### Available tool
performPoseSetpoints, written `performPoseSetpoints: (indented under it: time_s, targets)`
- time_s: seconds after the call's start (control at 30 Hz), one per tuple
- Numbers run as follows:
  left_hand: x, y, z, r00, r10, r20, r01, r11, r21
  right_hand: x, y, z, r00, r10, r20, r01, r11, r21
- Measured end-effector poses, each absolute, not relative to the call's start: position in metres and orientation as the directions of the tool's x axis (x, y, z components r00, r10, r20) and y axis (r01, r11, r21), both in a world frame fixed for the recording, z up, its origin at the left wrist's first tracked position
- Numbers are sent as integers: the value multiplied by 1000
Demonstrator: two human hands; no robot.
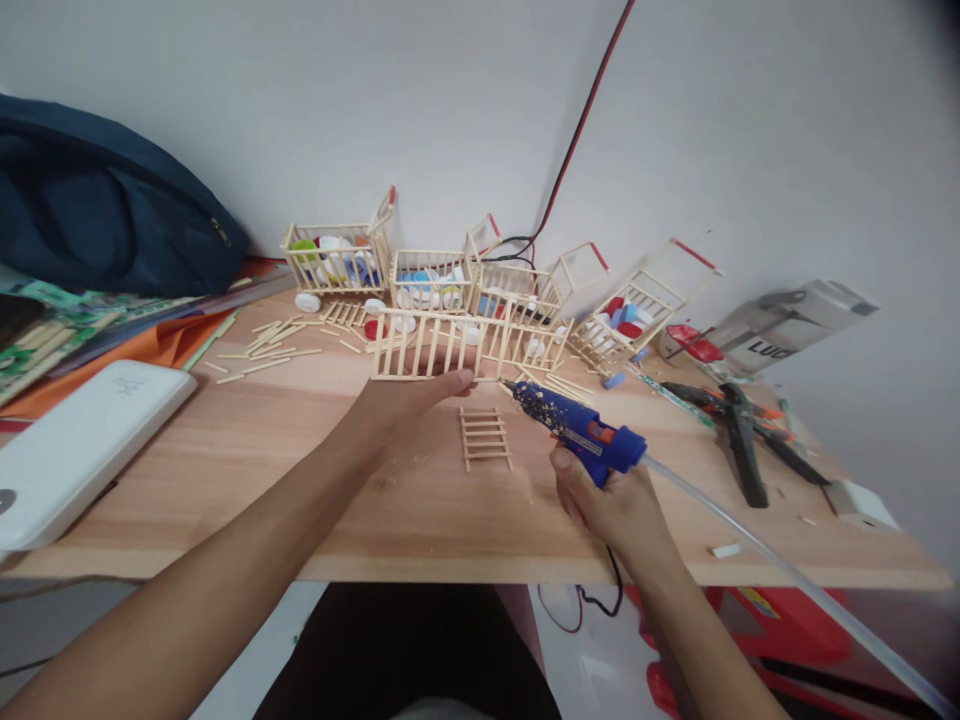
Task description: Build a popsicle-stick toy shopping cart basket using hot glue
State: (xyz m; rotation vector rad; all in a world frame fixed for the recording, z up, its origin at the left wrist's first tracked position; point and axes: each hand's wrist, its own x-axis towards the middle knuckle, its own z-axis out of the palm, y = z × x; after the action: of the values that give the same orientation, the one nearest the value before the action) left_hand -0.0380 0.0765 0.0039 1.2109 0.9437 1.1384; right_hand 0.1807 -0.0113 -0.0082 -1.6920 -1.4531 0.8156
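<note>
My left hand (pixel 431 378) grips a wooden stick frame (pixel 427 345), fingers behind its slats and thumb along the lower rail. Closed round a blue hot glue gun (pixel 577 425), my right hand (pixel 607 500) points its nozzle left, at or very near the frame's lower rail. A clear glue stick (pixel 750 545) trails from the gun's back. Below the frame lies a small ladder-like stick panel (pixel 485 438) on the wooden table (pixel 315 530). Behind stand several miniature stick shopping carts with red handles, such as the left cart (pixel 337 260), holding colourful bottle caps.
Loose sticks (pixel 274 345) are scattered left of centre. A white power bank (pixel 97 440) and a dark blue bag (pixel 112 210) occupy the left. Black-handled pliers (pixel 742 445), a white box (pixel 861 505) and a carton (pixel 799 325) are on the right. A cable (pixel 585 130) runs down the wall.
</note>
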Motion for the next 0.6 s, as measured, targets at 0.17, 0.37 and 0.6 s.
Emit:
performPoseSetpoints:
  time_s: [0.17, 0.37, 0.6]
  targets:
    - [-38, 77, 3, 210, 976, 54, -143, -24, 989, 180, -12, -7, 141, 990, 18, 523, -59, -850]
    - [-39, 77, 3, 209, 976, 60, -140, -31, 990, 178, -11, -5, 159, 987, -6, 506, -87, -858]
    - [-38, 77, 2, 192, 981, 36, -159, -5, 987, 177, -12, -4, 181, 984, -6, 510, -99, -855]
